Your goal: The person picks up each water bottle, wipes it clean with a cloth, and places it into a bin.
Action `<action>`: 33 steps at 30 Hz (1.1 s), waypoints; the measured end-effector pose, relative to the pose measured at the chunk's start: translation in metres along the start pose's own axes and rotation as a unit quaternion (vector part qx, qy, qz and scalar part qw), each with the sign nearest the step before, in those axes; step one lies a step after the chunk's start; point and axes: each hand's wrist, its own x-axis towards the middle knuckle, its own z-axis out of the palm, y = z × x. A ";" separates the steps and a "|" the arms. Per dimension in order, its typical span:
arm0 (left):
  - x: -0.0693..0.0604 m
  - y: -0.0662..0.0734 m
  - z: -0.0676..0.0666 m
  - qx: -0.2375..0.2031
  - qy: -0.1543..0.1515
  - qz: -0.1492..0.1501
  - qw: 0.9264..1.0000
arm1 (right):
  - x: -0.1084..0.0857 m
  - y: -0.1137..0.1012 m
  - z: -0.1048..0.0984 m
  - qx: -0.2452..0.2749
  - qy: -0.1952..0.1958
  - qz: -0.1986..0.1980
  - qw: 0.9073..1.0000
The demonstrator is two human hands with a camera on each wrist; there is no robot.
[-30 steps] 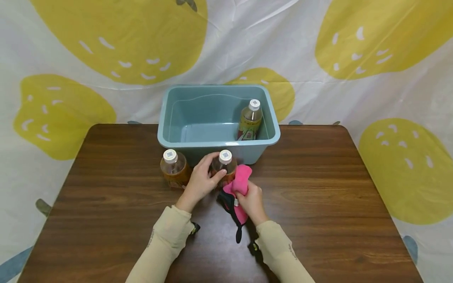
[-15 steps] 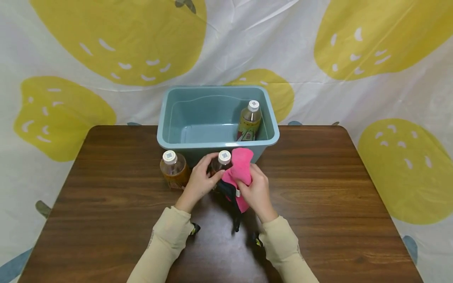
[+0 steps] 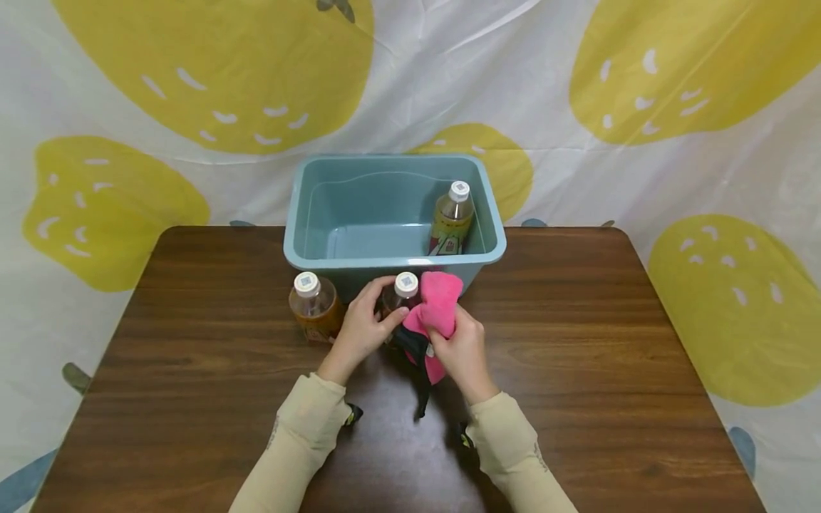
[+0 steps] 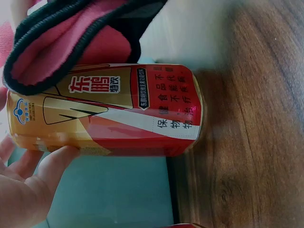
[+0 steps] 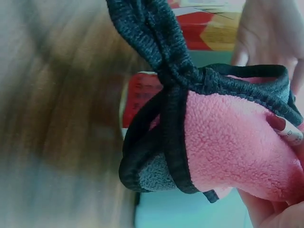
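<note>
My left hand (image 3: 360,326) grips a drink bottle (image 3: 407,285) with a white cap, its thumb on the near side. The bottle stands upright on the table, and its red and gold label (image 4: 137,111) fills much of the left wrist view. A pink cloth (image 3: 441,296) with dark edging and a hanging loop is bunched in my right hand (image 3: 467,353), against the bottle's right side. Part of the bottle is hidden behind the cloth. In the right wrist view the cloth's fuzzy pink face (image 5: 232,142) covers most of the label.
Behind the held bottle stands a blue-green plastic bin (image 3: 385,263). Inside, at its right end, is a bottle with a yellow-green label (image 3: 451,228). Another white-capped bottle (image 3: 316,306) stands left of my left hand. All of this is on a dark wooden table (image 3: 609,356).
My right hand has carried the cloth upward and away from me along the bottle's right side, covering more of it. My left hand has stayed on the bottle.
</note>
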 end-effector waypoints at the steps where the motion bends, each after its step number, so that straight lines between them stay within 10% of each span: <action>1: 0.000 0.000 0.000 0.002 0.001 0.002 1.000 | -0.002 0.002 0.001 -0.004 -0.002 0.002 1.000; 16: 0.002 -0.001 0.001 -0.001 -0.004 0.003 1.000 | -0.028 0.046 0.022 -0.047 -0.083 0.048 0.994; 33: 0.000 0.000 -0.001 -0.017 -0.003 -0.012 1.000 | 0.010 -0.005 -0.008 -0.010 -0.020 -0.059 0.998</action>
